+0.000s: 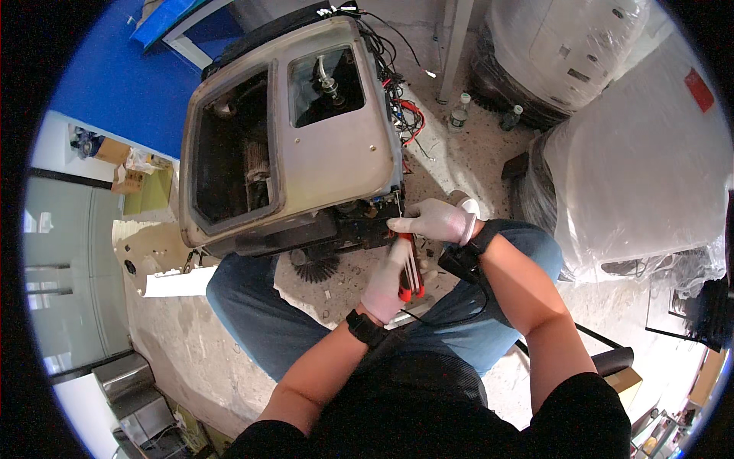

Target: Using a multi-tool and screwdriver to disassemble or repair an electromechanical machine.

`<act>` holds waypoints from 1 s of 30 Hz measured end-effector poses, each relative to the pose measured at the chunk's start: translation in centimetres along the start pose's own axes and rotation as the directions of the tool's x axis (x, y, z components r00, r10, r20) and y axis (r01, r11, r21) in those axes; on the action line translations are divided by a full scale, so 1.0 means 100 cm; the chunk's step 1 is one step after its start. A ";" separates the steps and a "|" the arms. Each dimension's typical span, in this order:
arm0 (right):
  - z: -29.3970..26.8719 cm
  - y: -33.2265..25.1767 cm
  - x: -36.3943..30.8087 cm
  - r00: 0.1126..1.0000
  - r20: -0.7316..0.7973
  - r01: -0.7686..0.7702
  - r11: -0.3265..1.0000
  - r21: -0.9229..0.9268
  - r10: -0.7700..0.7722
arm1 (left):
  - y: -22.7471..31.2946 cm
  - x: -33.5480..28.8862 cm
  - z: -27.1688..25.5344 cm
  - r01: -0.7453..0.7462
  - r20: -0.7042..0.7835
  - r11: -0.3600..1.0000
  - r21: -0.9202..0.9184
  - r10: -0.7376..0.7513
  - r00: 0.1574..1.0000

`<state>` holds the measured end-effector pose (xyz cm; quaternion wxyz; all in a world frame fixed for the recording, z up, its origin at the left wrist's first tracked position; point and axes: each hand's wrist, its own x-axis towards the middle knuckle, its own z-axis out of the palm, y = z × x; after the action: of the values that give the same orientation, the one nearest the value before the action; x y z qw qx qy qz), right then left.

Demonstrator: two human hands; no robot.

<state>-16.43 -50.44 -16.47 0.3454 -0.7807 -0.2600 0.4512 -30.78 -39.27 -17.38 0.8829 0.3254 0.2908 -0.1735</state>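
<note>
A beige machine body (336, 164) with two openings stands in front of me, its lower right corner showing bare parts and wires. Close below that corner, my left hand (384, 287), in a white glove, is wrapped round a tool with red-and-grey handles (411, 279), which looks like pliers. The tool points up toward the machine's lower edge. My right hand (440, 220), gloved too, reaches in from the right above it. Its fingers are drawn together at the machine's corner; what they pinch, if anything, is hidden. A dark round brush (315, 265) sits under the machine.
Loose cables (394, 92) hang along the machine's right side. Two bottles, one a clear bottle (459, 112), stand on the floor behind. Large plastic-wrapped machines (634, 168) stand at the right. A cream-coloured panel (153, 245) lies at the left, near a blue partition (107, 84).
</note>
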 end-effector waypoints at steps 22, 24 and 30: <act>0.001 -0.009 -0.007 0.999 -0.037 -0.015 0.996 -0.085 0.012 | 0.004 0.006 0.000 -0.197 0.088 0.569 0.798 0.214 0.973; 0.003 -0.013 -0.011 0.997 -0.070 -0.027 0.997 -0.067 0.022 | 0.003 0.004 0.000 -0.164 0.066 0.743 0.649 0.160 0.985; -0.008 -0.003 -0.011 0.999 -0.036 0.024 0.999 0.039 -0.023 | -0.007 0.003 -0.008 0.019 0.108 0.985 0.171 -0.038 0.993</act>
<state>-16.27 -51.22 -15.39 0.3706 -0.7786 -0.2541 0.4380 -31.22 -39.31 -18.40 0.8642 0.3851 0.2300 -0.2281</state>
